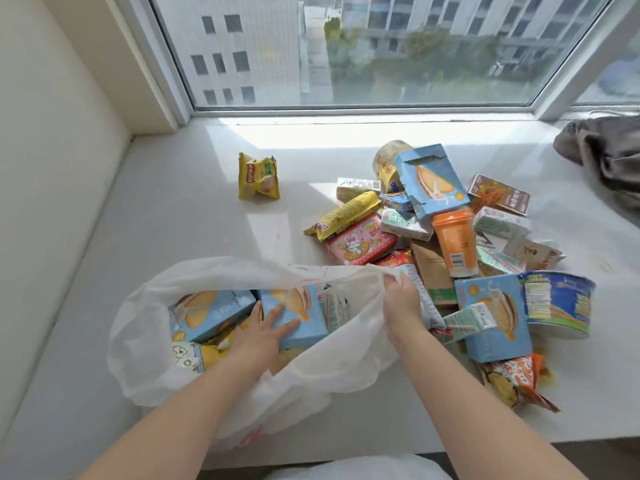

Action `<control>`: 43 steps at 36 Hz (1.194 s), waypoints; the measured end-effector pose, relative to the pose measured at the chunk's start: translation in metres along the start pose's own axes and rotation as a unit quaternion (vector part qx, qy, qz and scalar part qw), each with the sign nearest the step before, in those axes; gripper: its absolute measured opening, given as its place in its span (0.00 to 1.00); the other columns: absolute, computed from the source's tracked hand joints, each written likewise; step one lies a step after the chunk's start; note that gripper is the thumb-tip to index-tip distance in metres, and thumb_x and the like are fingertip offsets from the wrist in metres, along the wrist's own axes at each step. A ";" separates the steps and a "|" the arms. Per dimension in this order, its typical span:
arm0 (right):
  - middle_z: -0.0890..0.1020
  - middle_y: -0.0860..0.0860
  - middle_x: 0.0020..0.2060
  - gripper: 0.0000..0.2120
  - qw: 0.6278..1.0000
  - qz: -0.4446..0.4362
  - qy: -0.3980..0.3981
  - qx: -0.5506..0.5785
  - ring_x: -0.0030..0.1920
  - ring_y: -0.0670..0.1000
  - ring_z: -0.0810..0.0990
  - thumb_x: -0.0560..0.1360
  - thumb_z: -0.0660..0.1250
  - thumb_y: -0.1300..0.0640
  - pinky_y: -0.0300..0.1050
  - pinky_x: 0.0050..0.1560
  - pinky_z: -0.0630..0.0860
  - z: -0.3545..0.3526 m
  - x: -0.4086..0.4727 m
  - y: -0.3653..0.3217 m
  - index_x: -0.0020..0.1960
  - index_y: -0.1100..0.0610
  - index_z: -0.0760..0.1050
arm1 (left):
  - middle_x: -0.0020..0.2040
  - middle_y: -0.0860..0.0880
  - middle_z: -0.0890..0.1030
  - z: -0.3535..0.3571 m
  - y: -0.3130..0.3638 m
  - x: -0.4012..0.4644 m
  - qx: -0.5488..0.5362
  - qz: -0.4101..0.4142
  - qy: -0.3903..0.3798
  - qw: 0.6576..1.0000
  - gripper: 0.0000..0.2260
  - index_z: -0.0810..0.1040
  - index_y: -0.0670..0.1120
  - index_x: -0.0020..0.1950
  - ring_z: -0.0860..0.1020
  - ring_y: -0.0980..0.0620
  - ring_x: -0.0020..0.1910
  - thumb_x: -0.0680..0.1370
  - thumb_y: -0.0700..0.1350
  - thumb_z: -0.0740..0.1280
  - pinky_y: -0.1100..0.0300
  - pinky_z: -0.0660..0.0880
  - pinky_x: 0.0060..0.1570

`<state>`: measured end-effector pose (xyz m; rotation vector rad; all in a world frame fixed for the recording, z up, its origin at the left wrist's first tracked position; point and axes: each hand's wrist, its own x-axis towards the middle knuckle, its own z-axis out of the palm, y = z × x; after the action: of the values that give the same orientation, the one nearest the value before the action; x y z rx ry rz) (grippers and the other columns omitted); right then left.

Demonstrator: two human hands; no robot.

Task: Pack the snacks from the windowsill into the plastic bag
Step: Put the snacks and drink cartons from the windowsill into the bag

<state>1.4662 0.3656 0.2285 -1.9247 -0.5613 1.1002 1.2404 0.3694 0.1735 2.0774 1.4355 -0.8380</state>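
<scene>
A white plastic bag [242, 372] is laid open near the front edge of the windowsill [156, 220], toward its left end, and is already partly filled. The left hand [265, 329] is reached inside it, its fingers held straight and pressed flat on a light-blue sandwich-biscuit box [304, 323]; nothing is gripped by it. A second light-blue box [211, 311] is lain just beside the first, and a popcorn-printed yellow packet [194, 355] shows nearer the bag's front. The bag's right rim is pinched and lifted by the right hand [403, 299], whose grip is closed on the film. The step is judged best done if the boxes are pushed flat and side by side against the bag's floor while the rim is kept raised and wide, so that room is left and the thin film is not strained by box corners. The unpacked snacks are heaped just right of the bag: another blue box [491, 317], a blue instant-noodle bowl [557, 303], an orange cup [455, 244] with a barcode, a pink rabbit-printed pack [360, 240]. Farther back, alone and well apart, a yellow chip bag [259, 176] with what seems a Lay's logo is stood. Most other writing is too small to be read.
</scene>
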 end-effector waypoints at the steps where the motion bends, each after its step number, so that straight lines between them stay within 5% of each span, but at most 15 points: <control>1: 0.65 0.54 0.72 0.22 1.000 -0.002 -0.004 -0.013 0.73 0.56 0.61 0.82 0.53 0.55 0.50 0.70 0.58 -0.002 0.000 0.000 0.74 0.59 0.60 | 0.78 0.55 0.39 -0.002 0.000 0.001 -0.003 0.000 -0.001 1.000 0.28 0.47 0.66 0.75 0.37 0.41 0.76 0.78 0.62 0.56 0.38 0.56 0.71; 5: 0.71 0.57 0.67 0.19 0.987 -0.018 -0.020 -0.158 0.67 0.58 0.68 0.81 0.53 0.54 0.49 0.64 0.64 -0.010 0.006 0.003 0.70 0.59 0.65 | 0.75 0.53 0.60 -0.027 0.000 -0.002 0.057 0.024 0.064 0.996 0.19 0.63 0.60 0.72 0.60 0.44 0.72 0.81 0.59 0.51 0.44 0.66 0.64; 9: 0.77 0.53 0.49 0.10 0.980 -0.024 -0.072 -0.183 0.45 0.51 0.74 0.75 0.62 0.55 0.46 0.42 0.69 -0.021 0.022 -0.005 0.55 0.54 0.70 | 0.61 0.55 0.76 -0.069 0.017 0.002 0.035 0.037 0.185 0.981 0.17 0.72 0.56 0.66 0.76 0.50 0.58 0.81 0.55 0.52 0.57 0.72 0.49; 16: 0.77 0.47 0.45 0.12 0.977 -0.065 -0.091 -0.183 0.48 0.48 0.74 0.75 0.63 0.45 0.45 0.44 0.70 -0.041 0.065 -0.054 0.52 0.52 0.73 | 0.57 0.55 0.78 -0.142 0.071 0.039 -0.024 0.088 0.278 0.956 0.14 0.75 0.56 0.61 0.78 0.49 0.53 0.80 0.52 0.54 0.57 0.73 0.46; 24: 0.75 0.53 0.57 0.14 0.923 -0.115 -0.015 -0.368 0.52 0.52 0.74 0.74 0.64 0.52 0.45 0.48 0.70 -0.085 0.160 -0.087 0.58 0.54 0.72 | 0.62 0.54 0.76 -0.194 0.122 0.117 -0.046 0.068 0.209 0.974 0.16 0.71 0.57 0.66 0.76 0.49 0.58 0.79 0.55 0.58 0.51 0.77 0.52; 30: 0.70 0.57 0.63 0.19 0.902 -0.139 0.016 -0.408 0.64 0.58 0.68 0.73 0.64 0.55 0.49 0.62 0.67 -0.097 0.227 -0.100 0.63 0.55 0.69 | 0.68 0.47 0.72 -0.219 0.169 0.171 -0.182 0.037 0.177 0.967 0.22 0.65 0.50 0.73 0.72 0.45 0.64 0.80 0.54 0.57 0.50 0.74 0.57; 37: 0.69 0.56 0.65 0.23 0.918 -0.116 0.047 -0.375 0.67 0.57 0.66 0.76 0.60 0.54 0.50 0.66 0.65 -0.101 0.288 -0.115 0.70 0.56 0.65 | 0.62 0.42 0.74 -0.245 0.224 0.219 -0.449 -0.012 0.212 0.868 0.19 0.68 0.44 0.68 0.72 0.43 0.60 0.80 0.50 0.61 0.55 0.69 0.52; 43: 0.74 0.54 0.58 0.16 0.961 -0.079 -0.035 -0.262 0.55 0.57 0.75 0.75 0.60 0.53 0.47 0.54 0.71 -0.087 0.307 -0.107 0.62 0.55 0.72 | 0.63 0.44 0.75 -0.252 0.242 0.242 -0.588 -0.091 0.225 0.772 0.23 0.65 0.43 0.69 0.74 0.42 0.62 0.78 0.51 0.63 0.49 0.73 0.59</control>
<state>1.7011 0.6034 0.1920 -2.2391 -1.1155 0.9822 1.5858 0.6165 0.1870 1.1362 1.7204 0.5370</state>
